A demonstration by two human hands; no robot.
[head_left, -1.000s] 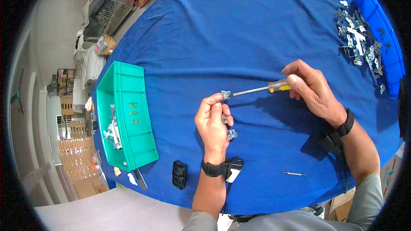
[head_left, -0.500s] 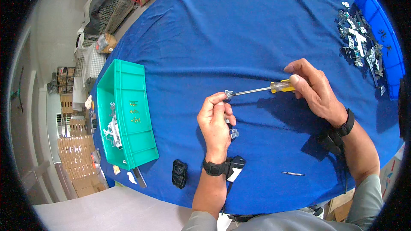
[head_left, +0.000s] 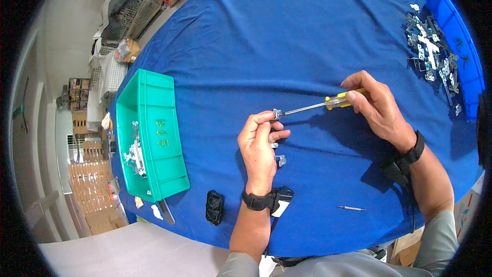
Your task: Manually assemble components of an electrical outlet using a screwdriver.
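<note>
Small metal fitting (head_left: 277,115) pinched in the closed fingertips of the left hand (head_left: 258,149), apparently to brace it against the screwdriver (head_left: 329,103); handle (head_left: 336,101) held loosely between half-curled fingers of the right hand (head_left: 378,110), likely for easy turning

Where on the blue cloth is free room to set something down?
Bare blue cloth lies between the green bin and left hand; a wider patch beyond the screwdriver, reaching the loose parts. Crowded: beside the blue bin.
</note>
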